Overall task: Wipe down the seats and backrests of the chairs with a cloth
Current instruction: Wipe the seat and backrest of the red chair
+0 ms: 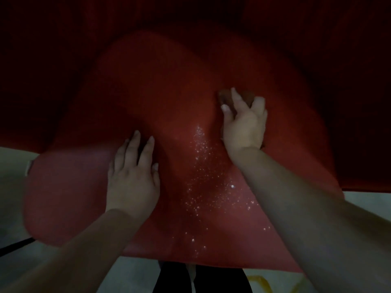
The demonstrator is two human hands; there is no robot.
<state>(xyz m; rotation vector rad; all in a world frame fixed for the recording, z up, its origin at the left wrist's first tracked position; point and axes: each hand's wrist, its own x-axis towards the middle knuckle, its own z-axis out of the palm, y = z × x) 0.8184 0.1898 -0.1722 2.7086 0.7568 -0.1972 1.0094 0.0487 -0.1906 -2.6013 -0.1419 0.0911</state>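
Note:
A red padded chair seat [169, 106] fills most of the dim head view, with its dark red backrest [190, 15] rising behind. White specks [203, 176] are scattered down the middle of the seat. My right hand [243, 123] presses a small brownish cloth [224, 98] onto the seat past the specks; most of the cloth is hidden under the fingers. My left hand [133, 174] rests flat on the seat to the left of the specks, fingers spread and holding nothing.
Pale floor [12, 187] shows at the left and at the bottom right. A dark leg or trouser [211, 280] stands below the seat's front edge. A yellow shape [260, 282] lies on the floor at bottom right. A thin black line [17, 246] crosses the floor at left.

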